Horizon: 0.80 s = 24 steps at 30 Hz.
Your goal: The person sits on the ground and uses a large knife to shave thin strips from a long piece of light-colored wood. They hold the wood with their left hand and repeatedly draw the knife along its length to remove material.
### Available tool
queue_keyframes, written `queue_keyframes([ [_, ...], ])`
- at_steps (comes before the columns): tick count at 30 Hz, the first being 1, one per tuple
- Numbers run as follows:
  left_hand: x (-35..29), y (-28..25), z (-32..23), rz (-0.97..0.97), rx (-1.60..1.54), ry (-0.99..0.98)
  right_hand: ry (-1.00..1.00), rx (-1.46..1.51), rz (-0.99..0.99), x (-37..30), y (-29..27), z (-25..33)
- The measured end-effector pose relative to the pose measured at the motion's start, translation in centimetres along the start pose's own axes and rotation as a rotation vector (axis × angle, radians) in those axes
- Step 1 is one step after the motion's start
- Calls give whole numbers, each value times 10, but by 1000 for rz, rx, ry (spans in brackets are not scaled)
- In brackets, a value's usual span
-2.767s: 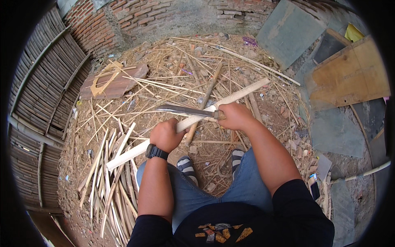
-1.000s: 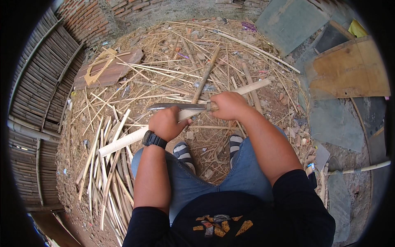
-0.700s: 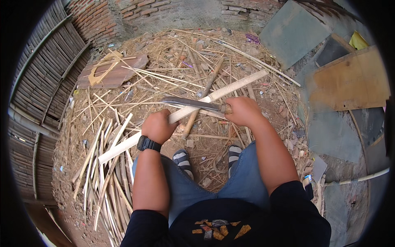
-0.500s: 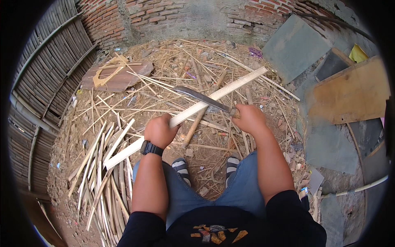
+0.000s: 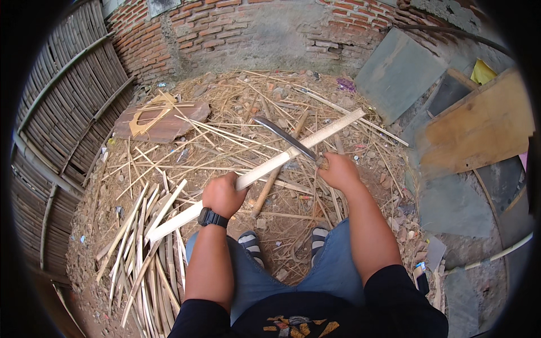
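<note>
A long pale bamboo strip [image 5: 270, 163] slants up to the right in front of me. My left hand [image 5: 224, 195], with a black watch at the wrist, is wrapped round it below its middle. In my right hand [image 5: 339, 170] is the handle of a machete [image 5: 287, 138], which points up and to the left. Its dark blade crosses the strip nearer the far end and appears to rest against it. Most of the handle is hidden by my fingers.
A heap of split bamboo strips [image 5: 143, 265] lies to my left. Thin slivers and a round stick [image 5: 265, 188] litter the ground ahead. A brown board [image 5: 160, 121] lies far left, a bamboo wall [image 5: 67, 107] beyond. Grey sheets [image 5: 397, 73] and a wooden panel [image 5: 479, 127] lean at right.
The machete blade has turned to a steeper angle and its tip has shifted right. My left hand still grips the strip. The whole view has tilted slightly upward.
</note>
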<state>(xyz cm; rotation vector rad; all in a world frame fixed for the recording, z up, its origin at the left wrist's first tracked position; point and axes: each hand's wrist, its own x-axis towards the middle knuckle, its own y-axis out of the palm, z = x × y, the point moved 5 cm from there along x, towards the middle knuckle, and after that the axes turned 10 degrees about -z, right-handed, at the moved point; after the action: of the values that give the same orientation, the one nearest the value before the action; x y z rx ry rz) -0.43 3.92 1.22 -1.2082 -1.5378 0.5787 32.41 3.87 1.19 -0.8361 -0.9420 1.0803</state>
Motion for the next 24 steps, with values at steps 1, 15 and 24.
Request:
queue_keyframes([
  [1, -1, 1, -1, 6, -6, -2, -23, -8, 12, -4, 4, 4],
  [15, -2, -5, -3, -27, -13, -4, 21, 52, -23, 2, -5, -5],
  [24, -4, 0, -2, -23, -15, 7, -240, 29, 59, -9, 10, 25],
])
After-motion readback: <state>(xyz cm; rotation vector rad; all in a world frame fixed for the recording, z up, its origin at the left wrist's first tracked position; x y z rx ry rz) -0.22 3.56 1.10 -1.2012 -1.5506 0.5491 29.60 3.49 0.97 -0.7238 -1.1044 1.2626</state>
